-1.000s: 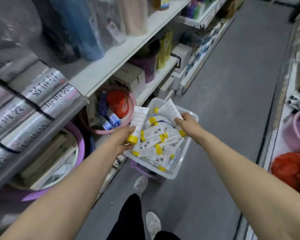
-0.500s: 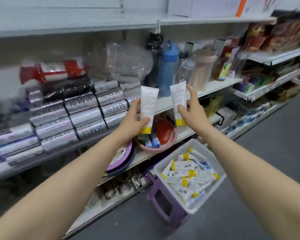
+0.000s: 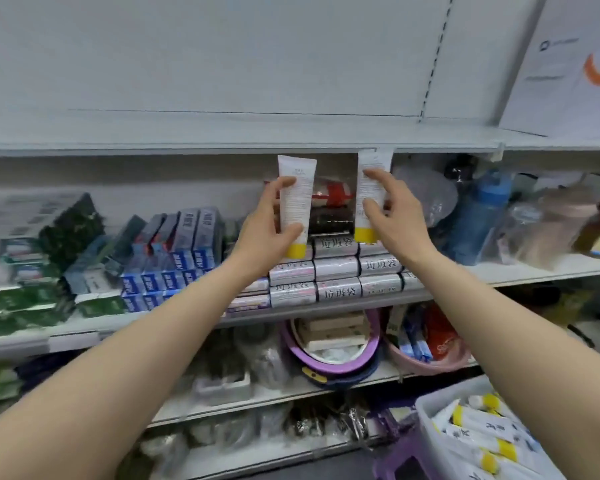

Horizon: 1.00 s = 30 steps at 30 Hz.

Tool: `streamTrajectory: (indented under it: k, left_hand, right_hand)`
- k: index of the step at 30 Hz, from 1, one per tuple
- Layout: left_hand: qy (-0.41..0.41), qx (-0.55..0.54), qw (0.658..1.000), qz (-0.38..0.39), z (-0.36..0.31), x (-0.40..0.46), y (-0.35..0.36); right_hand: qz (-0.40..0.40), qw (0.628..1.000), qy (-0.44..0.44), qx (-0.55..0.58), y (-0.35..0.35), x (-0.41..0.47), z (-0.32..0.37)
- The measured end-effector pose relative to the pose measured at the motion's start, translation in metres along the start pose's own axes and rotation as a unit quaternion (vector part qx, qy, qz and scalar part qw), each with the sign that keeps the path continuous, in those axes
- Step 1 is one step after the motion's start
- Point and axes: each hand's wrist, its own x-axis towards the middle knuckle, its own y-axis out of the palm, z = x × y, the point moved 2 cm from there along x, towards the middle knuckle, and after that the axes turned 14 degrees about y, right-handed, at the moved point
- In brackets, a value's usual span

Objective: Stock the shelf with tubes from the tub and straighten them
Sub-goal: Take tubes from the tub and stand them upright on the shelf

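Left hand [image 3: 264, 223]: grips upright left tube [image 3: 296, 202], cap down | Right hand [image 3: 392, 213]: pinches right tube [image 3: 371, 188], upright, just under upper shelf [image 3: 222, 147] front edge | Tub [image 3: 430, 414]: lower right, holding tubes

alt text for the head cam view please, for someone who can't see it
A person's left hand and right hand each hold a white tube with a yellow cap, left tube and right tube, upright in front of a stocked store shelf. A white tub of more tubes sits at lower right.

Smooth white plastic tubes [image 3: 294, 199]; translucent plastic tub [image 3: 430, 431]; matt shelf [image 3: 222, 133].
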Motion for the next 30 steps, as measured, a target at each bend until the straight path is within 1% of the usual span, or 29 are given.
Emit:
streamTrajectory:
  k: [6,10,14,19,23,26,30]
  left_hand:
    - [0.02,0.033,0.997,-0.072,-0.009,-0.022,-0.133]
    - [0.022,0.077,0.99,-0.112,-0.019,-0.042,-0.209]
    - [0.014,0.13,0.981,-0.145,-0.026,-0.067,-0.277]
    - [0.002,0.176,0.969,-0.175,-0.024,-0.093,-0.347]
    - [0.002,0.193,0.96,-0.203,-0.014,-0.108,-0.404]
    - [-0.009,0.201,0.952,-0.232,-0.006,-0.112,-0.442]
    - [-0.01,0.226,0.939,-0.258,0.004,-0.105,-0.489]
  right_hand:
    - [0.024,0.995,-0.083,0.042,0.082,-0.007,0.117]
    - [0.047,0.988,-0.138,0.054,0.135,-0.015,0.186]
    - [0.065,0.981,-0.166,0.08,0.184,-0.03,0.243]
    - [0.091,0.972,-0.193,0.097,0.237,-0.048,0.295]
    - [0.122,0.964,-0.218,0.094,0.277,-0.051,0.328]
    - [0.12,0.963,-0.231,0.067,0.301,-0.041,0.353]
    - [0.117,0.959,-0.248,0.07,0.33,-0.019,0.395]
